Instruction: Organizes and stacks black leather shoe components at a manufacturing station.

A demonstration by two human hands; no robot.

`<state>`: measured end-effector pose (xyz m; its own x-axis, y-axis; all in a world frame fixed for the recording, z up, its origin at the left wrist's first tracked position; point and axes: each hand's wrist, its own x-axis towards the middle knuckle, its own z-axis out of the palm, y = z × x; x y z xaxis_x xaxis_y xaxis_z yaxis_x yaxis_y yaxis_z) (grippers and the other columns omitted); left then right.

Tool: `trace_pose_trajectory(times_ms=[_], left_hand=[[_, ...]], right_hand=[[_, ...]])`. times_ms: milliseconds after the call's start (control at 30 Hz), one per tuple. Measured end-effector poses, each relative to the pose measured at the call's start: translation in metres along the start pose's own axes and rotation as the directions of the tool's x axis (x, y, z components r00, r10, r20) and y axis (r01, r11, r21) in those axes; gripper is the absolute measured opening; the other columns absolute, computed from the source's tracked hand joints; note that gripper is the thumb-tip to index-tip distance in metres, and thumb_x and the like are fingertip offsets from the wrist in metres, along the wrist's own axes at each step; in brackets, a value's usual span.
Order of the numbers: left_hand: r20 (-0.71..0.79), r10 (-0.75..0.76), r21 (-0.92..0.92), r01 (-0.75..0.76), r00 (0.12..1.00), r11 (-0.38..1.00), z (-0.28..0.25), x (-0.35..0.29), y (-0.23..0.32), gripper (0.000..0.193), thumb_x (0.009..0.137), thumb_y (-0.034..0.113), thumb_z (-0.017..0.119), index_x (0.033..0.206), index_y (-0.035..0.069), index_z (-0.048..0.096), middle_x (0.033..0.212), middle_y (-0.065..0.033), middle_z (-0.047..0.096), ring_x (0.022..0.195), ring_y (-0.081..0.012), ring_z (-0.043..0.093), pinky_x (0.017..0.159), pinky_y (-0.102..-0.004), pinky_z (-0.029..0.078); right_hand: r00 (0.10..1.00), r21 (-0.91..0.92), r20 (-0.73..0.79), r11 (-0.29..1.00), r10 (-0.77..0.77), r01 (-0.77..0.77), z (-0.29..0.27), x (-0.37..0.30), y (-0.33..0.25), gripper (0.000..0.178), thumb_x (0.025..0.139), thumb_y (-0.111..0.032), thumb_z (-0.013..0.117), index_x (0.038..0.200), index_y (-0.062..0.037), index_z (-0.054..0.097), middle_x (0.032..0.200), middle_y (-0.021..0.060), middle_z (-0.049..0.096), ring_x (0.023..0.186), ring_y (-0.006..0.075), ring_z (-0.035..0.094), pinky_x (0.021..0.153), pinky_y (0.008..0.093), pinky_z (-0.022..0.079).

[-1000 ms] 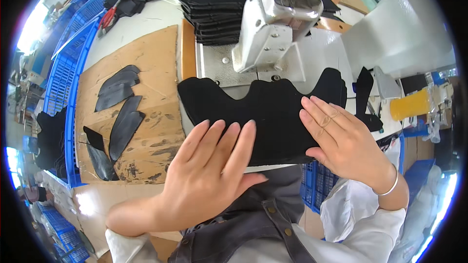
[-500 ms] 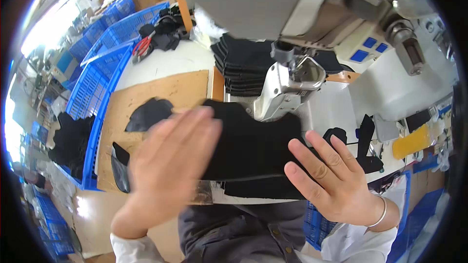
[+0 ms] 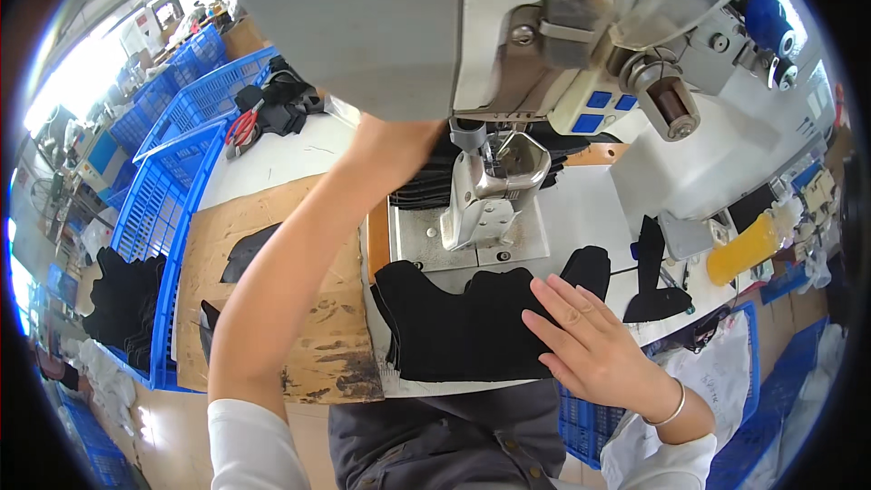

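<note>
While the right hand (image 3: 594, 345) is lying flat with fingers spread on the black fabric piece (image 3: 463, 322), grasping nothing and only pressing it down, the piece is staying put at the front edge of the white sewing table (image 3: 581, 218), just before the presser foot (image 3: 485, 209) of the sewing machine (image 3: 508, 45). Meanwhile the left forearm (image 3: 299, 263) is reaching up and away over the worn wooden board (image 3: 318, 345), toward the stack of black pieces behind the machine; the left hand is passing behind the machine head, so I cannot tell whether it is gripping anything.
</note>
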<state>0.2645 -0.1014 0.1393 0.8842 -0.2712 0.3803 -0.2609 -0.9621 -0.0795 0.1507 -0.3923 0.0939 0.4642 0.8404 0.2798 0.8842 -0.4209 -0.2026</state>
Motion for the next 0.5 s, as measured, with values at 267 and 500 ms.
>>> trace_pose_trajectory(times_ms=[267,500], left_hand=[[-0.266,0.097,-0.268,-0.170,0.959,0.948,-0.019,-0.067,-0.049,0.043,0.085,0.030,0.063,0.120,0.006,0.054,0.111,-0.0152,0.061,0.103,-0.0348,0.058,0.092,-0.0429,0.043],[0.253,-0.470,-0.238,0.526,0.845,0.817,-0.045,-0.255,-0.075,0.016,0.084,0.016,0.066,0.082,0.002,0.062,0.078,-0.0117,0.062,0.066,-0.0257,0.059,0.061,-0.0355,0.047]], right_hand=[[1.000,0.043,0.004,0.999,0.013,-0.014,-0.010,0.010,-0.006,0.053,0.069,-0.004,0.069,0.121,0.0002,0.058,0.132,0.0194,0.054,0.125,0.0385,0.048,0.103,0.0483,0.038],[0.969,0.103,0.035,0.965,-0.244,0.239,-0.001,0.068,-0.016,0.038,0.070,-0.003,0.067,0.108,-0.0013,0.062,0.111,0.0131,0.063,0.110,0.0330,0.058,0.097,0.0502,0.043]])
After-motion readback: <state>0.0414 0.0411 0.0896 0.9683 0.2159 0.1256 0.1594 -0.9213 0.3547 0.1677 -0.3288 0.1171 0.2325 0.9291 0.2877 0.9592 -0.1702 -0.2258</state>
